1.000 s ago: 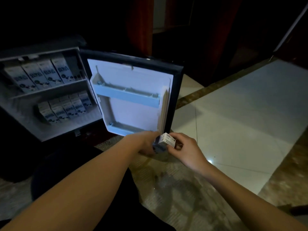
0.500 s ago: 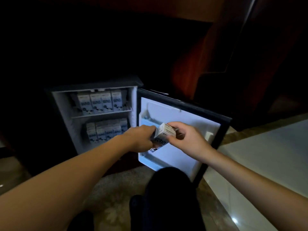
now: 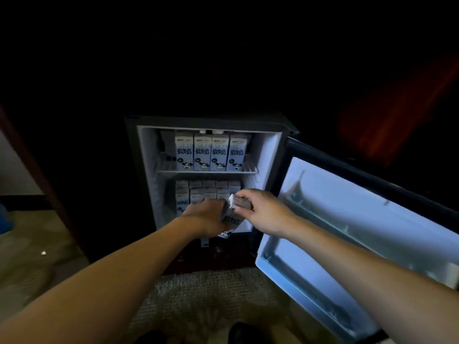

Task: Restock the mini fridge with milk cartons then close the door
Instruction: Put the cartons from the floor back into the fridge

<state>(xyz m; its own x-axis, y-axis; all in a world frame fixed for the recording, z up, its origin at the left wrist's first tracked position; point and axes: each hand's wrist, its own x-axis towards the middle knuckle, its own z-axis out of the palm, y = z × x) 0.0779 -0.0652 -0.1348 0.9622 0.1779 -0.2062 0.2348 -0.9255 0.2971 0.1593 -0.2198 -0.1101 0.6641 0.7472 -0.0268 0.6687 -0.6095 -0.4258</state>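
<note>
Surroundings: dark on all sides; a red drape [image 3: 397, 115] shows dimly at upper right, and a blurred blue thing [image 3: 3, 219] sits at the left edge.
Fridge [image 3: 269, 155]: stands open in the middle, its pale inside facing the camera.
Door [image 3: 347, 207]: swung fully out to the right, inner face up toward the camera. It stands just right of the right arm.
Rug [image 3: 211, 294]: textured, lying in front of the fridge under both forearms.
Floor [image 3: 29, 244]: paler patch to the left of the rug, with one small bright glint.
Door racks [image 3: 310, 294]: two pale ledges across the door's inner face, one high and one low. What they hold is too blurred to tell.
Shelf [image 3: 250, 167]: wire, splitting the fridge into upper and lower parts.
Top row [image 3: 202, 152]: four upright cartons side by side on the shelf, cow print facing out, with more behind at the left.
Bottom row [image 3: 196, 192]: about five upright cartons at the back of the lower part. They are partly hidden by the hands, and they fill the space behind the carton.
Left hand [image 3: 206, 216]: back toward the camera, grip wrapped round the carton's left side, fingers hidden.
Right hand [image 3: 263, 207]: grip pinches the carton's top end.
Carton [image 3: 232, 219]: tilted, held between both hands at the mouth of the lower part, in front of the bottom row's right end.
</note>
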